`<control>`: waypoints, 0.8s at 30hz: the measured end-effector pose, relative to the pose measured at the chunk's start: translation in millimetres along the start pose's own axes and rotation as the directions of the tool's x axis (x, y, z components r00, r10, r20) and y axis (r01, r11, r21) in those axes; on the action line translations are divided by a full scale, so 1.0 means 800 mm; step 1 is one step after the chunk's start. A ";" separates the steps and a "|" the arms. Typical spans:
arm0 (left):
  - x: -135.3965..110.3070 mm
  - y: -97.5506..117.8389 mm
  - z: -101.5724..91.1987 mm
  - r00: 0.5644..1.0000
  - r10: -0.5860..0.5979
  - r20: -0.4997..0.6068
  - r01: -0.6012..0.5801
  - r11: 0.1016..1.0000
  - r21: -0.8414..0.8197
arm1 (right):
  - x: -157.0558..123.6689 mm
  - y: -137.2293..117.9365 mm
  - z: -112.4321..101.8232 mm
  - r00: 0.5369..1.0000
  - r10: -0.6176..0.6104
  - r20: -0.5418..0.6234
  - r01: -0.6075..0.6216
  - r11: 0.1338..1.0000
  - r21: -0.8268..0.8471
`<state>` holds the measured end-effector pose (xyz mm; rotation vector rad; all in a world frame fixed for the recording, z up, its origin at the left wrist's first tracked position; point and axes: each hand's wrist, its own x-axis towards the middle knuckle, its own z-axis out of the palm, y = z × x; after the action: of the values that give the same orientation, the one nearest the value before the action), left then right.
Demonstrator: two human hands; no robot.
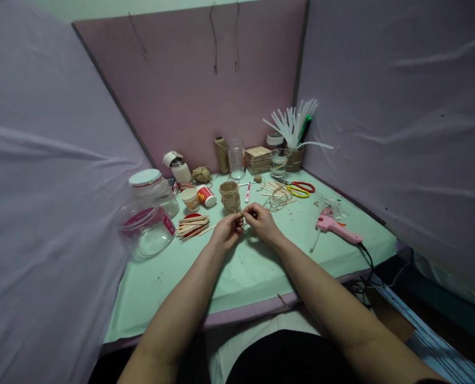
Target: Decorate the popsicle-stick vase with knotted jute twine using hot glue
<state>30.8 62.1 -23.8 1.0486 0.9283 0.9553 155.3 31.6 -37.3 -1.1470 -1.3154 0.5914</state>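
Observation:
My left hand [228,230] and my right hand [260,220] meet over the middle of the table, fingertips pinched close together. Between them is a short bit of brown jute twine [242,214], partly hidden by the fingers. Just beyond the hands stands a twine-wrapped cup [230,196] with a braided-looking rim and raised decoration on its side; neither hand appears to grip it. Loose twine [278,198] lies in a tangle to the right, over some thin wooden sticks.
Left stand clear plastic jars [155,242], paper cups [206,196] and flat wooden sticks [193,225]. A pink glue gun [339,228] with a cord lies right, scissors [299,188] behind it. Along the back are a twine ball [201,175], a glass jar [236,160] and white glue sticks [291,125].

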 end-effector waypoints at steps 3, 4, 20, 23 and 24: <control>-0.006 0.003 0.002 0.995 0.099 -0.009 -0.098 0.994 0.050 | 0.002 0.002 -0.001 0.989 0.149 0.018 -0.150 0.976 0.161; -0.008 0.004 0.003 0.985 0.170 -0.029 -0.166 0.980 0.106 | 0.003 0.003 -0.001 0.981 0.189 0.035 -0.192 0.962 0.192; -0.001 0.005 -0.002 0.978 -0.203 0.054 0.210 0.963 -0.169 | 0.000 -0.008 -0.005 0.983 0.110 0.146 -0.143 0.960 0.240; -0.006 0.002 0.001 0.996 0.060 -0.064 -0.059 0.998 0.021 | 0.000 -0.009 -0.005 0.934 0.300 0.193 -0.353 0.862 0.365; -0.007 0.001 0.002 0.979 0.185 -0.085 -0.173 0.976 0.132 | 0.000 -0.009 -0.006 0.919 0.339 0.200 -0.392 0.834 0.389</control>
<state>30.3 56.2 -22.0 1.2156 0.9951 1.1176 157.5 27.3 -30.1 -1.0104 -0.9979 1.1892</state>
